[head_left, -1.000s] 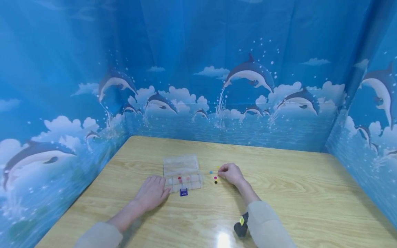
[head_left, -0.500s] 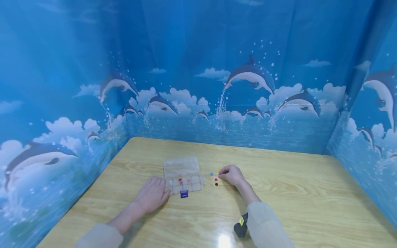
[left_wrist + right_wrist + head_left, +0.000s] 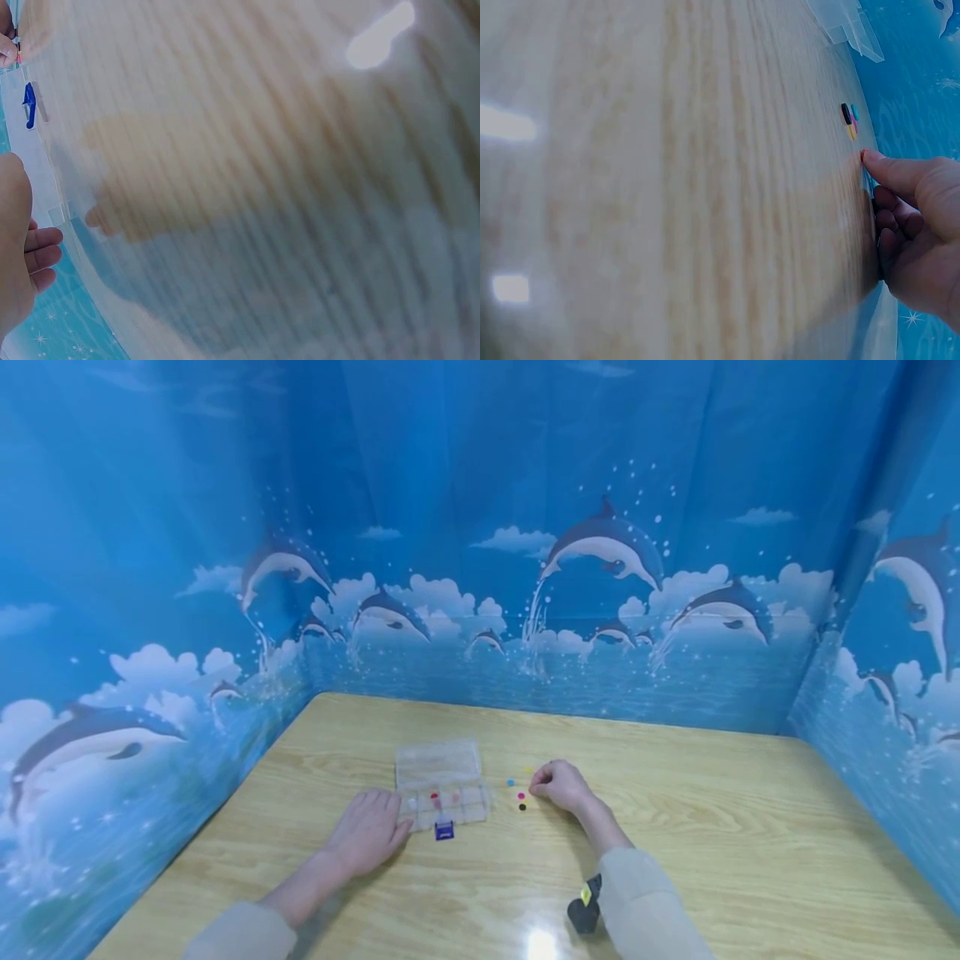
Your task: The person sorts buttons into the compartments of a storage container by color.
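Observation:
A clear compartment box [image 3: 442,800] lies on the wooden table [image 3: 712,827] with its lid [image 3: 438,762] open and a blue latch [image 3: 444,831] in front. It holds a couple of red and pink beads. My left hand [image 3: 367,831] rests flat on the table against the box's left side [image 3: 37,172]. Blue [image 3: 511,782], yellow [image 3: 528,771], magenta [image 3: 521,796] and black [image 3: 522,807] beads lie loose to the right of the box. My right hand [image 3: 558,785] sits just right of them with curled fingers, one fingertip [image 3: 866,156] on the wood. Whether it pinches a bead is hidden.
Blue dolphin-print curtains [image 3: 600,568] wall the table at the back and on both sides. A black wrist camera [image 3: 583,910] hangs under my right sleeve. Bare wood stretches to the right and toward me.
My right hand has shifted very slightly beside the loose beads. The left hand and the box have stayed put.

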`<move>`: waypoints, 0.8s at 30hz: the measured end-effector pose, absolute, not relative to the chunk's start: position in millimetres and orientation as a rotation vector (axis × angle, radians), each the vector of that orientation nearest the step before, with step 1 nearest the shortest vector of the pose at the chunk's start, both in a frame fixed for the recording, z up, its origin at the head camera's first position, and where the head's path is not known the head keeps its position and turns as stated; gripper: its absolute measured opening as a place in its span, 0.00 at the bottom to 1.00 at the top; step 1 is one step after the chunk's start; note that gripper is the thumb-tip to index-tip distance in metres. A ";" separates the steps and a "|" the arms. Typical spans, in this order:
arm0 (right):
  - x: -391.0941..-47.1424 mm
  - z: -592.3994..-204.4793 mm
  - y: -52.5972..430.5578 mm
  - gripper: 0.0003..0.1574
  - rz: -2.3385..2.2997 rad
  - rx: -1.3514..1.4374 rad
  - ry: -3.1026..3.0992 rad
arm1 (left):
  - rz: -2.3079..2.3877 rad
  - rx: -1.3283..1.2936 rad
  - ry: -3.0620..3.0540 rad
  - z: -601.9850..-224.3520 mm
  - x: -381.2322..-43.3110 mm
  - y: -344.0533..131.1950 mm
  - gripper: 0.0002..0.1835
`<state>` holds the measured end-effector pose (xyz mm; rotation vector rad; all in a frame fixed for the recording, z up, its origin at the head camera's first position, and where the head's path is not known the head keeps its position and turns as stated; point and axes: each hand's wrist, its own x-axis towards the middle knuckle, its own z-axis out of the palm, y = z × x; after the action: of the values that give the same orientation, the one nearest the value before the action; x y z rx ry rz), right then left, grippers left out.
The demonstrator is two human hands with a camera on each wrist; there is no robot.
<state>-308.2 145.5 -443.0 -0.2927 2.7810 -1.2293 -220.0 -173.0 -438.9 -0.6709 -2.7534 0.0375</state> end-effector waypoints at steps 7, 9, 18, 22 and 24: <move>-309.3 -447.7 147.1 0.05 -1.202 -0.335 2.786 | 0.038 -0.643 -2.781 -440.8 -219.5 -173.0 0.19; -309.8 -447.6 148.1 0.05 -1.208 -0.335 2.777 | 0.033 -0.639 -2.786 -440.9 -219.7 -172.8 0.20; -311.6 -443.6 149.2 0.04 -1.232 -0.317 2.743 | 0.019 -0.637 -2.793 -440.9 -221.2 -172.8 0.20; -312.0 -443.1 150.0 0.04 -1.258 -0.292 2.723 | 0.019 -0.642 -2.794 -441.0 -221.7 -173.4 0.20; -312.7 -442.9 150.3 0.03 -1.270 -0.282 2.719 | 0.022 -0.644 -2.789 -440.9 -222.0 -173.6 0.20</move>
<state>-312.7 150.3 -442.9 -0.2824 2.7191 -1.2704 -222.0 -173.6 -440.9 -0.6437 -2.7893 0.0224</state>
